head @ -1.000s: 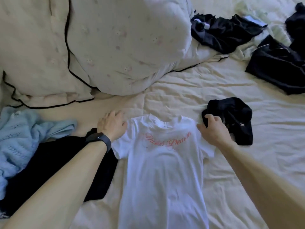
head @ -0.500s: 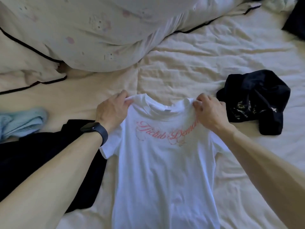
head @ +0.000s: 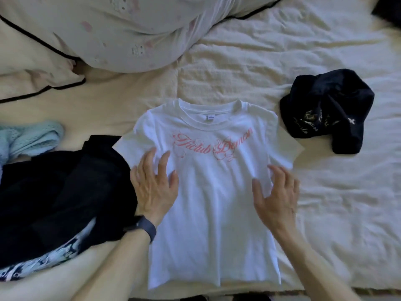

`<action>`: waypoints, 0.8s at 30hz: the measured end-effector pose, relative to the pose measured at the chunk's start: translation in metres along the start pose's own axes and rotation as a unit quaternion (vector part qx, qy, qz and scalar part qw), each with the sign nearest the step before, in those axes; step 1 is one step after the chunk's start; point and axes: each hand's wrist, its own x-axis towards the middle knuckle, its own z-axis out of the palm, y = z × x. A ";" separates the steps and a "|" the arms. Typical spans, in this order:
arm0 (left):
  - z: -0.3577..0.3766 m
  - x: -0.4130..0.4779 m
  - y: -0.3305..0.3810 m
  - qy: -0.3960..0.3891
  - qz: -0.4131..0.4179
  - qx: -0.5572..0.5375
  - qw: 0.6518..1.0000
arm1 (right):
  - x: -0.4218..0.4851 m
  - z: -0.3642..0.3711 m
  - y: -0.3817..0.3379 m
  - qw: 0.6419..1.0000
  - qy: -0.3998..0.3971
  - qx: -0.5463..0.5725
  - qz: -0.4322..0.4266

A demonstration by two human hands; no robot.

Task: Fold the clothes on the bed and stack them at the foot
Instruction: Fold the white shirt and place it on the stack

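- The tee (head: 212, 203) lies flat and face up at centre frame on the bed (head: 282, 61), not yet folded.
- The left hand (head: 155, 187) and right hand (head: 276, 196) are on or just over its chest, fingers spread, gripping nothing. This looks like smoothing.
- Next, probably: pinch one side and sleeve, then fold inward without rucking the cloth.

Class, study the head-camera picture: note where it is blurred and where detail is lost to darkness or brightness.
Head view: the right hand is motion-blurred, the left hand less so; the T-shirt is evenly lit, its print legible; the black pile is so dark that it shows little fold detail.
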 end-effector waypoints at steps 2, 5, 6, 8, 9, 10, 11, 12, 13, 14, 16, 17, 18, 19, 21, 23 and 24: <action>-0.005 -0.059 0.004 -0.003 -0.035 -0.022 0.999 | -0.051 -0.010 0.016 0.988 -0.078 0.040 0.123; -0.020 -0.135 0.004 -0.025 -0.122 -0.101 0.987 | -0.113 -0.029 0.035 0.944 -0.188 0.091 0.254; -0.026 -0.153 0.003 -0.043 -0.159 -0.130 0.978 | -0.128 -0.034 0.040 0.937 -0.216 0.091 0.260; -0.038 -0.182 -0.002 -0.094 -0.226 -0.184 0.952 | -0.153 -0.043 0.051 0.928 -0.265 0.073 0.251; -0.043 -0.193 -0.006 -0.121 -0.259 -0.209 0.935 | -0.161 -0.046 0.055 0.924 -0.279 0.073 0.251; -0.046 -0.201 -0.010 -0.150 -0.298 -0.239 0.912 | -0.166 -0.050 0.059 0.919 -0.285 0.083 0.259; -0.048 -0.206 -0.013 -0.177 -0.336 -0.267 0.886 | -0.169 -0.052 0.062 0.913 -0.286 0.102 0.272; -0.047 -0.210 -0.016 -0.197 -0.363 -0.286 0.865 | -0.170 -0.054 0.065 0.908 -0.283 0.123 0.283; -0.045 -0.212 -0.020 -0.207 -0.380 -0.301 0.850 | -0.170 -0.056 0.068 0.907 -0.278 0.138 0.286; -0.044 -0.213 -0.025 -0.203 -0.392 -0.316 0.840 | -0.169 -0.057 0.073 0.910 -0.268 0.149 0.279; -0.043 -0.217 -0.040 -0.172 -0.409 -0.339 0.830 | -0.171 -0.060 0.084 0.926 -0.219 0.168 0.259; -0.044 -0.221 -0.049 -0.154 -0.412 -0.353 0.826 | -0.173 -0.063 0.091 0.934 -0.180 0.179 0.252; -0.044 -0.226 -0.057 -0.143 -0.418 -0.363 0.821 | -0.175 -0.066 0.098 0.940 -0.141 0.189 0.248; -0.046 -0.232 -0.061 -0.140 -0.419 -0.367 0.818 | -0.179 -0.069 0.103 0.944 -0.113 0.194 0.243; -0.046 -0.243 -0.063 -0.157 -0.410 -0.351 0.827 | -0.189 -0.069 0.108 0.947 -0.116 0.185 0.234; -0.044 -0.254 -0.052 -0.182 -0.390 -0.315 0.846 | -0.203 -0.064 0.110 0.945 -0.155 0.179 0.225; -0.042 -0.258 -0.047 -0.182 -0.381 -0.302 0.855 | -0.210 -0.062 0.112 0.944 -0.161 0.183 0.221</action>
